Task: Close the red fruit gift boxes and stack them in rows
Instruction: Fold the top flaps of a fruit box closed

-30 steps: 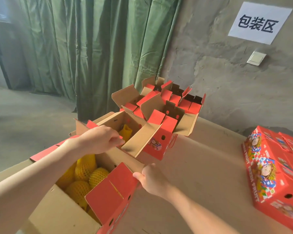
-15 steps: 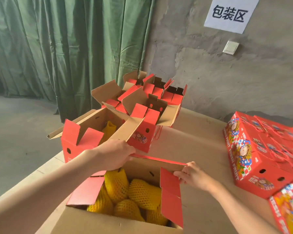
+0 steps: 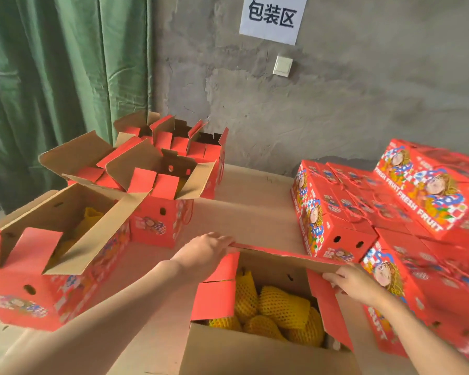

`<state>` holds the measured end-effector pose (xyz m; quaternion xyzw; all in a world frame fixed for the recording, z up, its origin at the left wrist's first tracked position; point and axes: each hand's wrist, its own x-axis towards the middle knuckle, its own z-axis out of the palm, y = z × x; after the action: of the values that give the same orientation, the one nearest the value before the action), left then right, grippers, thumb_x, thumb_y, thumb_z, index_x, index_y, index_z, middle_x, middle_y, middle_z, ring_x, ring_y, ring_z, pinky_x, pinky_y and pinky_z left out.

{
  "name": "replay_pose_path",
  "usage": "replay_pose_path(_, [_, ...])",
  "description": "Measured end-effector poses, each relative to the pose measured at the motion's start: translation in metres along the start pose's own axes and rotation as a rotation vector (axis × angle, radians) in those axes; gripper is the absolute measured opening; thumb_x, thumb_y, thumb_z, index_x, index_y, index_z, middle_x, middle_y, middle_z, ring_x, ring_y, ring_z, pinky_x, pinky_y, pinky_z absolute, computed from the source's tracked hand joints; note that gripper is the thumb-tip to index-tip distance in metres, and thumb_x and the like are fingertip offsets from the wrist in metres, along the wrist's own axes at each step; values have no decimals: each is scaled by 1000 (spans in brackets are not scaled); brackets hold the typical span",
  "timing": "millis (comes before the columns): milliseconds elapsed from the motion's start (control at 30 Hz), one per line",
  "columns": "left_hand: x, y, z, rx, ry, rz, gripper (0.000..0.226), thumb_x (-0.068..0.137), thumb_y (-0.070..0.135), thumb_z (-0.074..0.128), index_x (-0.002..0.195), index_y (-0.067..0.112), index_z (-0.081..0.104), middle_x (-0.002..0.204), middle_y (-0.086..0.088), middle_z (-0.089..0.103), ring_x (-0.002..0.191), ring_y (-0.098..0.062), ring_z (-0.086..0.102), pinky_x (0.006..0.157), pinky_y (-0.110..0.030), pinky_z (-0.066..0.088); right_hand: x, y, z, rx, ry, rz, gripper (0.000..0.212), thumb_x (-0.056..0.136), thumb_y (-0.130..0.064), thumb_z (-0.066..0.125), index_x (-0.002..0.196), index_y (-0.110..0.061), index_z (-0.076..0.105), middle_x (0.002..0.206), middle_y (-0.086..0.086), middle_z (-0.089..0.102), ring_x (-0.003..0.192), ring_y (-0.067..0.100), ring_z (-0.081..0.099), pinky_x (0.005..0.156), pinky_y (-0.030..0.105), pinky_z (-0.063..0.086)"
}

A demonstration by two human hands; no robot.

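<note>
Bare concrete wall (image 3: 336, 104) with a paper sign (image 3: 272, 17) and a green curtain (image 3: 52, 77) stands behind the tan surface (image 3: 255, 207). I see the left hand (image 3: 203, 253) laid on the left end of the far flap (image 3: 282, 257) of the open red box (image 3: 255, 353), its fingers (image 3: 222, 240) close together over the edge; whether they curl under it I cannot tell. The right hand (image 3: 358, 285) pinches the flap's right end, thumb on top, fingers curled beneath. Between and just below both sets of fingers, yellow net-wrapped fruit (image 3: 282, 307) lies inside the box. Right of the right fingers, closed red boxes (image 3: 333, 220) are stacked; left of and beyond the left fingers stand more open boxes (image 3: 65, 266).
</note>
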<state>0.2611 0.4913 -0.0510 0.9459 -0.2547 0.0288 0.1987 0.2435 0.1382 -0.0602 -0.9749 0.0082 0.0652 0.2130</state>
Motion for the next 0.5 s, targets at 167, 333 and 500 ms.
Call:
replay_pose_path(167, [42, 21, 20, -72, 48, 6, 37, 101, 22, 36, 137, 21, 47, 134, -4, 52, 123, -24, 49, 99, -36, 42, -23, 1, -33, 208, 201, -15, 34, 82, -11, 71, 114, -20, 64, 105, -9, 66, 94, 0, 60, 74, 4, 42])
replay_pose_path(333, [41, 11, 21, -123, 58, 76, 38, 101, 28, 40, 138, 22, 46, 138, 0, 49, 127, -18, 46, 102, -30, 39, -21, -60, -32, -169, 142, -233, 38, 85, -32, 64, 122, -27, 59, 121, -8, 64, 112, 7, 58, 93, 21, 43])
replay_pose_path(500, [15, 2, 12, -196, 113, 46, 43, 99, 27, 45, 141, 19, 41, 139, 0, 50, 123, -17, 50, 99, -26, 40, 4, -116, 17, -354, 139, -309, 25, 99, -31, 42, 118, -16, 50, 114, 8, 63, 104, 28, 58, 80, 33, 44])
